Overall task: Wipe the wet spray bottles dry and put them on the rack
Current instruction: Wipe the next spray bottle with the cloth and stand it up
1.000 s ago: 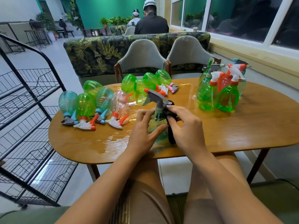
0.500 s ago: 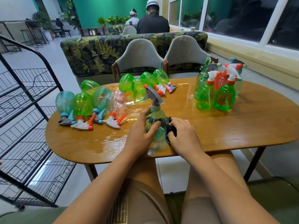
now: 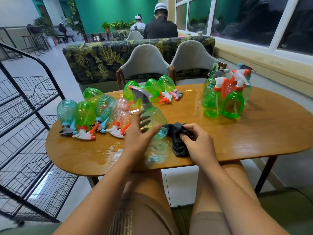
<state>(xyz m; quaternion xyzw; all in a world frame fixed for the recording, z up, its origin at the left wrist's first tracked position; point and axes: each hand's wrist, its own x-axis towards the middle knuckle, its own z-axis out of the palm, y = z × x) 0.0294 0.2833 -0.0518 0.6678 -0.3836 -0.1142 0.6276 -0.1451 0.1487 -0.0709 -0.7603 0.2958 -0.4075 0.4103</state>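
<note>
Glossy wood: an oval tabletop point(image 3: 254, 138) filmed with water near its front edge, grey chairs point(image 3: 145, 61) beyond, windows along the right. A black wire rack point(image 3: 33, 106) stands off the left end. Ribbed plastic bottles point(image 3: 84, 114) lie on their sides at that end, and smooth green ones point(image 3: 233, 106) stand upright by the far right edge. Front and centre, the grey-triggered bottle point(image 3: 155, 117) tilts in the left hand point(image 3: 137, 138), thumb in front, fingers behind. The right hand point(image 3: 201, 145) bunches a dark cloth point(image 3: 177, 143) at its base.
</note>
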